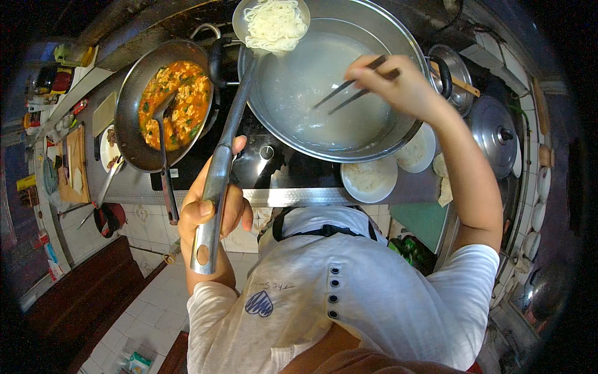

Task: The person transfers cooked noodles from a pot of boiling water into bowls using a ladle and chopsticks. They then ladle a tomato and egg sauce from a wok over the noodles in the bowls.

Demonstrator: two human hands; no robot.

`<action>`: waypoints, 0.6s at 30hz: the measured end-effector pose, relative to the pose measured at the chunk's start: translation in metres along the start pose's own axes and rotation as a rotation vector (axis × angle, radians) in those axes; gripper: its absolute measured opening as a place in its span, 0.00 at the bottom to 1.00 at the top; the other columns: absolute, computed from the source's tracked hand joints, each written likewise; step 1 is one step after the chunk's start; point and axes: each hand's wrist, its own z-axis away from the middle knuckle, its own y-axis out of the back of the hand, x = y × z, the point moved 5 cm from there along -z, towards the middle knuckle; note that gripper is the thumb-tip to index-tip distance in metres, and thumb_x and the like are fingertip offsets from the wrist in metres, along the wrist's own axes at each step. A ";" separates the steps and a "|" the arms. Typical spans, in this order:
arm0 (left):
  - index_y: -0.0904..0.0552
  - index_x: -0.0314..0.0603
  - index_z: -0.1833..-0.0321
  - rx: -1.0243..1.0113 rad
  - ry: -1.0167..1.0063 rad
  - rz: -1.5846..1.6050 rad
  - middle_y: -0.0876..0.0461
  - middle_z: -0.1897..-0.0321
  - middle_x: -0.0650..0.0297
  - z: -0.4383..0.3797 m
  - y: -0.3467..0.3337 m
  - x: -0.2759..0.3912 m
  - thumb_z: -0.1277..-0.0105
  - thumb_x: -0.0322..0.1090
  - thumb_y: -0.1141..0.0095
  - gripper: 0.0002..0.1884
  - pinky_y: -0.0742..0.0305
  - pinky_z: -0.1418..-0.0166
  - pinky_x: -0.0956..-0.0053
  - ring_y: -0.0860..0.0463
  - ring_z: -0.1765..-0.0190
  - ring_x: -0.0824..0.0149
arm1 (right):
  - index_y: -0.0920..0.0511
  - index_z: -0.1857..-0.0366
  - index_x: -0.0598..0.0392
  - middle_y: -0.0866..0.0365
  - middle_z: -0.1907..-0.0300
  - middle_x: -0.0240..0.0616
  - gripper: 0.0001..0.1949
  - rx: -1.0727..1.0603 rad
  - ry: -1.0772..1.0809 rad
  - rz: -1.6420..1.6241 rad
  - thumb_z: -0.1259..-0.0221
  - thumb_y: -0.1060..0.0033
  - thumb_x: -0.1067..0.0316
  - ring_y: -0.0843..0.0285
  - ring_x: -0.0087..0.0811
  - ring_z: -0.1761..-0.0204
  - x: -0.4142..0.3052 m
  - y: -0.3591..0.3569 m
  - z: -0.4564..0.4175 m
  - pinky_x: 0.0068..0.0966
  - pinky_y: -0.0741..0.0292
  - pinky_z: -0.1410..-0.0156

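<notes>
My left hand (215,203) grips the metal handle of a long ladle or strainer (236,117). White noodles (275,24) are heaped in its bowl, which is over the left far rim of a large steel pot (322,153). Cloudy, pale liquid (299,98) fills part of the pot. My right hand (392,84), slightly blurred, holds a pair of dark chopsticks (348,91) over the liquid, tips pointing down and left. Whether the tips touch the liquid I cannot tell.
Left of the pot, a wok (128,135) holds an orange-red egg dish with a spatula (163,154) in it. Two white bowls (369,194) (432,140) stand by the pot's near right side. A pot lid (495,135) lies farther right. A cutting board (77,159) is far left.
</notes>
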 end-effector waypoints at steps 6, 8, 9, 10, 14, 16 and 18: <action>0.55 0.21 0.35 0.001 -0.006 -0.039 0.30 0.91 0.62 -0.004 0.000 0.000 0.50 0.39 0.46 0.45 0.22 0.72 0.68 0.30 0.90 0.71 | 0.21 0.70 0.62 0.22 0.68 0.32 0.15 -0.235 -0.243 -0.171 0.37 0.51 0.59 0.25 0.20 0.69 0.015 -0.006 0.009 0.15 0.28 0.63; 0.55 0.21 0.35 -0.005 -0.006 -0.041 0.30 0.91 0.62 -0.006 -0.004 0.000 0.50 0.39 0.46 0.45 0.22 0.72 0.68 0.29 0.90 0.71 | 0.21 0.69 0.63 0.22 0.67 0.31 0.15 -0.027 -0.102 -0.015 0.38 0.50 0.60 0.25 0.20 0.69 0.021 0.009 0.001 0.15 0.28 0.62; 0.55 0.21 0.35 -0.011 -0.005 -0.038 0.30 0.91 0.62 -0.006 -0.005 -0.001 0.50 0.38 0.46 0.44 0.22 0.72 0.68 0.29 0.90 0.71 | 0.21 0.69 0.63 0.21 0.67 0.31 0.14 0.102 0.019 0.158 0.38 0.49 0.60 0.25 0.20 0.68 0.028 0.024 -0.003 0.16 0.27 0.62; 0.55 0.21 0.35 -0.012 -0.008 -0.032 0.30 0.90 0.61 -0.006 -0.005 -0.001 0.50 0.38 0.46 0.44 0.22 0.72 0.68 0.29 0.90 0.71 | 0.21 0.69 0.63 0.21 0.67 0.31 0.15 0.168 -0.020 0.158 0.38 0.50 0.61 0.25 0.21 0.68 0.031 0.035 -0.004 0.16 0.28 0.63; 0.54 0.21 0.35 -0.014 -0.016 -0.012 0.29 0.90 0.60 -0.003 -0.001 -0.001 0.49 0.38 0.47 0.44 0.22 0.72 0.68 0.29 0.90 0.71 | 0.20 0.67 0.57 0.22 0.78 0.36 0.17 0.328 -0.136 0.610 0.40 0.52 0.53 0.23 0.26 0.74 0.031 0.073 0.001 0.22 0.29 0.68; 0.54 0.22 0.35 -0.021 -0.012 0.002 0.29 0.90 0.60 -0.005 -0.002 -0.002 0.49 0.38 0.47 0.43 0.22 0.72 0.68 0.29 0.90 0.71 | 0.20 0.68 0.55 0.22 0.79 0.40 0.18 0.388 -0.181 0.656 0.41 0.51 0.51 0.22 0.32 0.75 0.046 0.068 0.001 0.26 0.28 0.67; 0.54 0.22 0.35 -0.012 -0.023 0.001 0.29 0.90 0.61 -0.006 -0.003 -0.003 0.48 0.38 0.47 0.43 0.22 0.72 0.68 0.29 0.89 0.70 | 0.20 0.70 0.54 0.22 0.76 0.48 0.18 0.451 -0.145 0.634 0.42 0.52 0.49 0.21 0.46 0.70 0.042 0.055 -0.005 0.37 0.26 0.63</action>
